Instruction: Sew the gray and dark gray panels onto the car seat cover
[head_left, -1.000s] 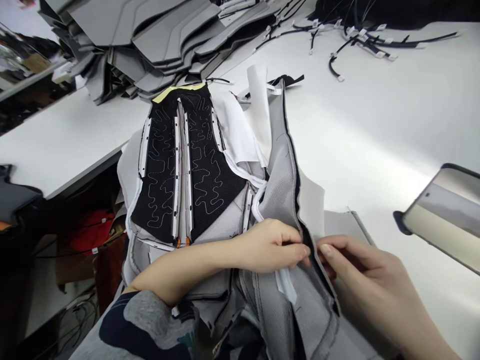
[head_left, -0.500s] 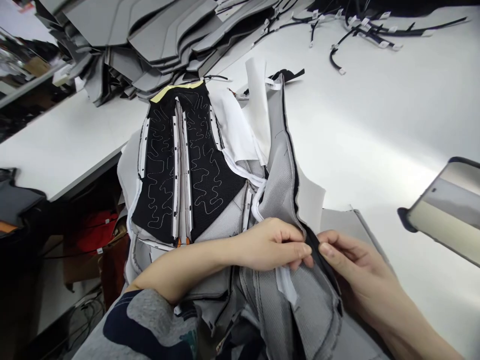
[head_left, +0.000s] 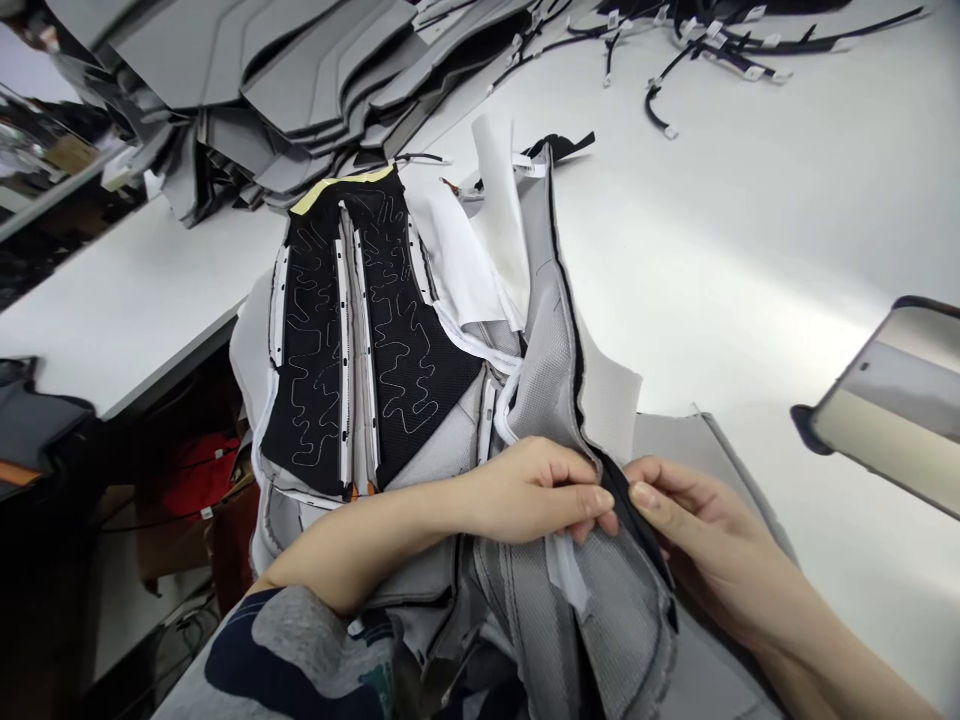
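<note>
A grey sewn seat cover [head_left: 555, 380] lies inside out over the table's front edge. On its left part is a black panel [head_left: 315, 330] stitched with a winding wire and edged by white strips. My left hand [head_left: 551, 490] pinches the grey fabric edge at a seam, thumb against the curled fingers. Just to its right, my right hand [head_left: 694, 515] grips the black strip [head_left: 628, 505] along that same seam between thumb and index finger. White fabric flaps [head_left: 502, 220] stand up from the cover's middle. The fingertips of both hands are a short gap apart.
Grey padded panels [head_left: 300, 90] are stacked at the back left. Black cables [head_left: 720, 45] with white tags lie at the back right of the white table [head_left: 720, 260]. A phone-like framed object [head_left: 892, 400] stands at right. Below the table edge sits a cardboard box [head_left: 180, 540].
The view has shifted slightly, so the scene sits a little further left. Both hands keep their hold on the seam, with hardly any movement.
</note>
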